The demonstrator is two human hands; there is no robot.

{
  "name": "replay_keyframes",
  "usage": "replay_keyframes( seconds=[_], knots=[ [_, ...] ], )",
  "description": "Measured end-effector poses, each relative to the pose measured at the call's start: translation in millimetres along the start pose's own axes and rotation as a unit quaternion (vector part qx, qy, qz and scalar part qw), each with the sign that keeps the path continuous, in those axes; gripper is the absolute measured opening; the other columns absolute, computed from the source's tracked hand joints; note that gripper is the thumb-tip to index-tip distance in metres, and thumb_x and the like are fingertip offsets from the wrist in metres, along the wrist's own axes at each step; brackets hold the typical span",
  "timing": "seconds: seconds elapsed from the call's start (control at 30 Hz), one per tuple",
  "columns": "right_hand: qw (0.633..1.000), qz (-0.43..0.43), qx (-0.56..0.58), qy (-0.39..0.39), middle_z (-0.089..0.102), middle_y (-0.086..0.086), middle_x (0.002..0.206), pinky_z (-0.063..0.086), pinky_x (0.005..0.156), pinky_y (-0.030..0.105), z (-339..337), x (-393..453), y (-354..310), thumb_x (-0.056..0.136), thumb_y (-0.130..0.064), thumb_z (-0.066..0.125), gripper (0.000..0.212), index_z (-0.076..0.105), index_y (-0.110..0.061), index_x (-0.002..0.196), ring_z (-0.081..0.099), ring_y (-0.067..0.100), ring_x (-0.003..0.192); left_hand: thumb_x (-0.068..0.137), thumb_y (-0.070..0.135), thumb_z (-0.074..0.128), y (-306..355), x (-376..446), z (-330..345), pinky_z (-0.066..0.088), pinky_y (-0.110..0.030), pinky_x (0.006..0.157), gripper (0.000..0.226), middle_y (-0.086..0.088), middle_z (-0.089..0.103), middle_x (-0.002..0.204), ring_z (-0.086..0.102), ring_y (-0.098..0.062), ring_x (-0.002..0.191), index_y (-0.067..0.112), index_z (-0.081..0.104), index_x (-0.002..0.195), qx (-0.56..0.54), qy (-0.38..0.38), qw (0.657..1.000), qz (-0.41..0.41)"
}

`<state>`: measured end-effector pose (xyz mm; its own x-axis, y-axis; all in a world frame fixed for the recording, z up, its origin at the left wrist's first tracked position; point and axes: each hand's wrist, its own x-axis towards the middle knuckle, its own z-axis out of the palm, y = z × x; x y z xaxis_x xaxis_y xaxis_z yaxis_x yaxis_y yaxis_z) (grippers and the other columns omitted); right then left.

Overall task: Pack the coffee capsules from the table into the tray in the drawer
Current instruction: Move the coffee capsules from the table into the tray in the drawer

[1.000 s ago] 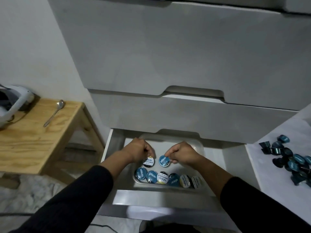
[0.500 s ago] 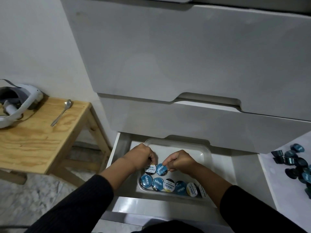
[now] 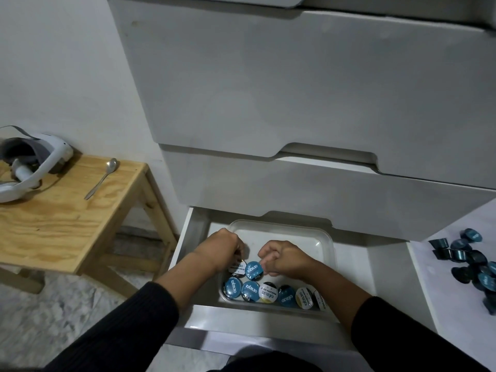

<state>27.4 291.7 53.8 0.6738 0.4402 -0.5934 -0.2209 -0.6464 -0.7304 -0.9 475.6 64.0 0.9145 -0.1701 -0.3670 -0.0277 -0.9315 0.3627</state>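
A clear plastic tray [image 3: 326,238] sits in the open bottom drawer [image 3: 375,277]. Several capsules stand lid-up in a row [image 3: 268,291] along the tray's near wall. Behind that row, my left hand [image 3: 220,249] has its curled fingers on a white-lidded capsule [image 3: 238,269]. Beside it, my right hand [image 3: 284,257] pinches a blue-lidded capsule [image 3: 253,269] by its right edge. Both capsules rest on the tray floor and touch each other. On the white table [image 3: 434,264] at the right lies a heap of dark blue capsules [image 3: 472,261].
Closed white drawer fronts [image 3: 268,89] overhang the open drawer. To the left is a wooden side table [image 3: 61,210] carrying a spoon [image 3: 102,177] and a white headset [image 3: 29,162]. The back half of the tray holds nothing.
My hands stay on the same two capsules and have drawn them together. The camera has shifted, so the drawer sits lower and further right in view.
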Motion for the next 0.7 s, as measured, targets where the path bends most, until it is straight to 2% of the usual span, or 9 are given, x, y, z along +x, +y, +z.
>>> replay_keyframes(
  seconds=[0.17,0.3,0.4,0.53,0.6,0.7],
  knots=[
    [0.988,-0.047,-0.132,0.059,0.057,0.006,0.127,0.043,0.090,0.023,7,-17,-10,0.089,-0.021,0.053,0.036,0.053,-0.016,0.124,0.055,0.017,0.111,0.088,0.017,0.054,10,-13,-5,0.050,-0.035,0.093,0.029,-0.008,0.065,0.113,0.060,-0.025,0.105,0.023,0.062,0.116,0.015,0.045,0.998,-0.033],
    [0.968,-0.070,-0.211,0.114,0.046,0.006,0.141,0.035,0.103,0.028,18,-32,-21,0.094,-0.030,0.045,0.044,0.041,-0.015,0.136,0.044,0.020,0.127,0.092,0.023,0.048,31,-37,-2,0.048,-0.032,0.092,0.031,-0.006,0.062,0.121,0.058,-0.023,0.109,0.020,0.057,0.122,-0.024,0.150,0.988,-0.037],
    [0.932,-0.093,-0.290,0.196,0.040,0.006,0.144,0.032,0.107,0.031,25,-47,-23,0.096,-0.032,0.037,0.044,0.038,-0.014,0.137,0.037,0.020,0.131,0.095,0.024,0.041,47,-51,5,0.042,-0.028,0.095,0.036,-0.004,0.055,0.129,0.050,-0.019,0.118,0.017,0.048,0.130,-0.029,0.219,0.974,-0.053],
    [0.879,-0.130,-0.340,0.309,0.039,0.006,0.143,0.025,0.109,0.026,28,-66,-22,0.097,-0.033,0.033,0.045,0.037,-0.013,0.137,0.033,0.020,0.133,0.096,0.026,0.040,63,-64,13,0.042,-0.027,0.096,0.037,-0.005,0.051,0.132,0.045,-0.019,0.124,0.015,0.046,0.131,-0.036,0.274,0.958,-0.075],
    [0.873,-0.132,-0.332,0.332,0.035,0.006,0.147,0.020,0.113,0.027,27,-75,-19,0.097,-0.035,0.033,0.047,0.032,-0.013,0.140,0.028,0.020,0.137,0.095,0.026,0.042,73,-72,14,0.043,-0.027,0.096,0.039,-0.006,0.051,0.133,0.046,-0.019,0.124,0.014,0.045,0.132,-0.041,0.288,0.953,-0.078],
    [0.868,-0.130,-0.314,0.363,0.033,0.005,0.149,0.020,0.114,0.028,25,-85,-6,0.097,-0.038,0.033,0.050,0.031,-0.015,0.141,0.026,0.019,0.139,0.095,0.033,0.043,91,-80,16,0.037,-0.021,0.103,0.049,-0.001,0.037,0.143,0.036,-0.013,0.132,0.020,0.029,0.141,-0.040,0.269,0.960,-0.070]
  ],
)
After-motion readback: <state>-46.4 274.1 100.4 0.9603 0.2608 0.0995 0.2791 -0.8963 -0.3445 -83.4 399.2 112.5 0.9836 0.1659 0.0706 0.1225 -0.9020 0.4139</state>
